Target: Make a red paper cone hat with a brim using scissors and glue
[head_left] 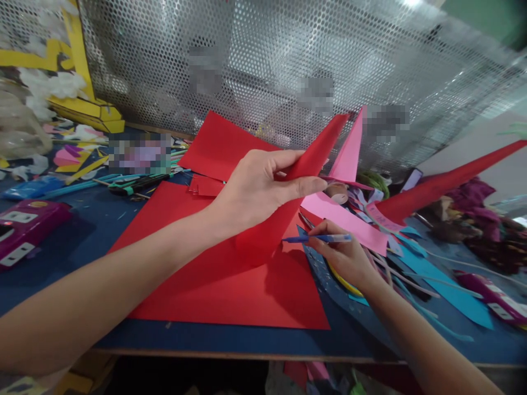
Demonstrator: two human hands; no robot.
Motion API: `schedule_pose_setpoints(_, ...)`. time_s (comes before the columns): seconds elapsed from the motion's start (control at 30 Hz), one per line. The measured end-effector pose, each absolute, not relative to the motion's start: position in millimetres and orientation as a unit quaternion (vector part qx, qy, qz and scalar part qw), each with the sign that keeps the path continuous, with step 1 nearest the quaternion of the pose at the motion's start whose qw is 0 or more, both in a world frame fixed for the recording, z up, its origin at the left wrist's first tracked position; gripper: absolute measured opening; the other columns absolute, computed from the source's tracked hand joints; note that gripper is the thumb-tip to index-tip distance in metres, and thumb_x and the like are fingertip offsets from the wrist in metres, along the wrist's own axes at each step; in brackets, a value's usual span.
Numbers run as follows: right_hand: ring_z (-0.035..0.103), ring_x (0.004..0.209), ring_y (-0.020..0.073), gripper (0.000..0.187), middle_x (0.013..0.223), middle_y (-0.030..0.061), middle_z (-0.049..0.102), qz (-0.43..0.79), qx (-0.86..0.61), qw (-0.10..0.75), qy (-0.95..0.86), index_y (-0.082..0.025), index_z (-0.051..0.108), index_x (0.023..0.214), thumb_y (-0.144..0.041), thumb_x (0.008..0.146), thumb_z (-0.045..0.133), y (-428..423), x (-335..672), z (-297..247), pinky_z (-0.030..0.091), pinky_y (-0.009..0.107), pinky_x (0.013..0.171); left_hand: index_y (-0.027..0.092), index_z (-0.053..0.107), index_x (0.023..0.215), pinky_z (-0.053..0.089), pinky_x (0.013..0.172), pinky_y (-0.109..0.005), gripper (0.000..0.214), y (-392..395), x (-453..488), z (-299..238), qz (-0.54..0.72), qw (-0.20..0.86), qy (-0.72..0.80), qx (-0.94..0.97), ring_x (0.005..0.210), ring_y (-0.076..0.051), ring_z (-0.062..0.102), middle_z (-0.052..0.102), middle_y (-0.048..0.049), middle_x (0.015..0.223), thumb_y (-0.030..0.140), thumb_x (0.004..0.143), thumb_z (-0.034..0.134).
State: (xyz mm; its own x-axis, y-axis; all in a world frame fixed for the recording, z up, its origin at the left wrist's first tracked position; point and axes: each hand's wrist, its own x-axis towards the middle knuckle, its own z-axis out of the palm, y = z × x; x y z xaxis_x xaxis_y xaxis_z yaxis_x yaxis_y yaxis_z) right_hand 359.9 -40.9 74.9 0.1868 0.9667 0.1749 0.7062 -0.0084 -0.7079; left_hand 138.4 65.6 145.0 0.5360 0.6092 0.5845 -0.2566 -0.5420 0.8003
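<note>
Below the front edge of the counter (206, 337), red and pink scraps (307, 372) show in a dark space, cut off by the bottom of the view. On the counter lies a large flat red sheet (230, 299), partly covered by the left forearm. Of the two hands, the right hand (343, 252) grasps a blue pen (329, 238), its tip at the right edge of a folded red sheet (267, 241). A slim metal tip (303, 220) pokes out beside those fingers; the rest of that tool is hidden. The left hand (263, 186) pinches the folded red sheet between thumb and fingers, holding it tilted above the flat one.

To the right run a pink strip (349, 222) and a blue paper strip (447, 285) among tangled cords. A purple power strip (33, 225) is cut off at the left edge, another (494, 296) at the right. Farther back, another red sheet (230, 140) and a pink cone (349, 153) stand out. The clear, bulging plastic thing (18, 129) at far left is probably a container; its contents cannot be made out. Behind everything hangs perforated silver sheeting (255, 60), with blurred patches over it.
</note>
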Motion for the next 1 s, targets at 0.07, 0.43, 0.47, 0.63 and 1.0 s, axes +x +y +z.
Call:
schedule_pose_setpoints(0.07, 0.043, 0.058, 0.0125, 0.016, 0.065, -0.0018, 0.052, 0.177, -0.693, 0.340, -0.611, -0.019, 0.058, 0.080, -0.035, 0.082, 0.059, -44, 357, 78, 0.035, 0.025, 0.053, 0.018, 0.073, 0.086, 0.044, 0.063, -0.024, 0.023, 65, 138, 145, 0.464, 0.464, 0.122, 0.745, 0.073, -0.013, 0.058, 0.065, 0.0010, 0.075, 0.040, 0.079, 0.069)
schedule_pose_setpoints(0.43, 0.037, 0.047, 0.0096, 0.009, 0.056, -0.0052, 0.047, 0.142, -0.711, 0.288, -0.626, -0.020, 0.056, 0.078, -0.029, 0.079, 0.056, -64, 342, 90, 0.031, 0.023, 0.044, 0.018, 0.073, 0.088, 0.045, 0.059, -0.021, 0.023, 67, 139, 144, 0.461, 0.469, 0.116, 0.744, 0.070, -0.012, 0.057, 0.064, 0.0019, 0.075, 0.039, 0.080, 0.068)
schedule_pose_setpoints(0.47, 0.037, 0.047, 0.0096, 0.009, 0.056, -0.0052, 0.046, 0.147, -0.708, 0.285, -0.630, -0.020, 0.056, 0.078, -0.029, 0.080, 0.056, -66, 341, 90, 0.030, 0.023, 0.044, 0.018, 0.073, 0.087, 0.045, 0.059, -0.021, 0.023, 66, 139, 144, 0.462, 0.471, 0.117, 0.743, 0.069, -0.012, 0.057, 0.064, 0.0020, 0.074, 0.039, 0.081, 0.068)
schedule_pose_setpoints(0.63, 0.041, 0.051, 0.0100, 0.008, 0.061, -0.0037, 0.050, 0.168, -0.686, 0.276, -0.652, -0.021, 0.055, 0.080, -0.027, 0.083, 0.056, -73, 339, 92, 0.033, 0.023, 0.047, 0.018, 0.073, 0.089, 0.046, 0.061, -0.022, 0.022, 66, 139, 143, 0.461, 0.471, 0.117, 0.743, 0.071, -0.013, 0.058, 0.065, 0.0019, 0.074, 0.038, 0.081, 0.068)
schedule_pose_setpoints(1.0, 0.041, 0.051, 0.0105, 0.007, 0.060, -0.0043, 0.052, 0.174, -0.675, 0.235, -0.678, -0.021, 0.054, 0.075, -0.023, 0.082, 0.055, -77, 324, 102, 0.033, 0.023, 0.047, 0.017, 0.072, 0.085, 0.046, 0.062, -0.022, 0.026, 66, 138, 144, 0.459, 0.485, 0.106, 0.736, 0.071, -0.013, 0.058, 0.066, 0.0012, 0.076, 0.043, 0.080, 0.067)
